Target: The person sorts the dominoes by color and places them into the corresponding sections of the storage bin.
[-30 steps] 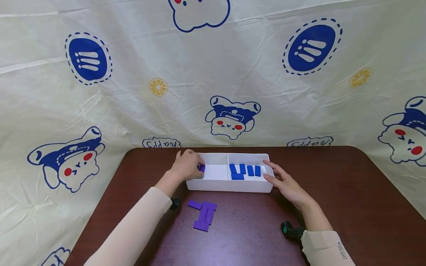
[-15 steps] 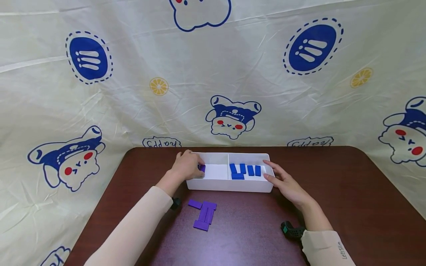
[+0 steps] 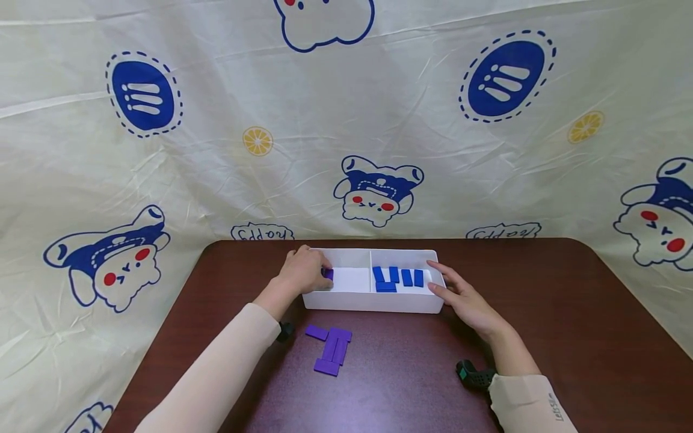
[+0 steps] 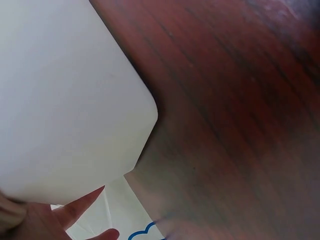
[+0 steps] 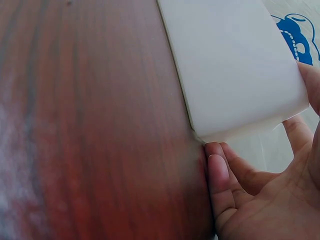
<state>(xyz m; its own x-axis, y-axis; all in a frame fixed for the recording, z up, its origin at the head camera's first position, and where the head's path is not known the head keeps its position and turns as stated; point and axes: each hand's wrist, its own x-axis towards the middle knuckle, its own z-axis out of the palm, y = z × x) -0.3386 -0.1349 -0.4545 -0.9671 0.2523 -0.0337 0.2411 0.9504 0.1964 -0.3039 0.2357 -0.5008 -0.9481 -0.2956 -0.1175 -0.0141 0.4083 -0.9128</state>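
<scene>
The left hand [image 3: 304,272] reaches over the left end of a white rectangular plastic tray [image 3: 373,302] with two compartments, its fingers curled around a small purple flat block [image 3: 328,273] held low inside the left compartment. The right hand [image 3: 467,299] lies with relaxed, nearly straight fingers against the tray's right end, holding nothing; in the right wrist view its fingertips [image 5: 218,172] touch the tray's corner. Five dark blue flat blocks [image 3: 397,278] lie in the right compartment. Just in front of the tray, on the dark brown wooden counter [image 3: 541,313], sits a loose cluster of purple flat blocks [image 3: 330,349]. A cream cartoon-print cloth [image 3: 346,120] hangs behind.
</scene>
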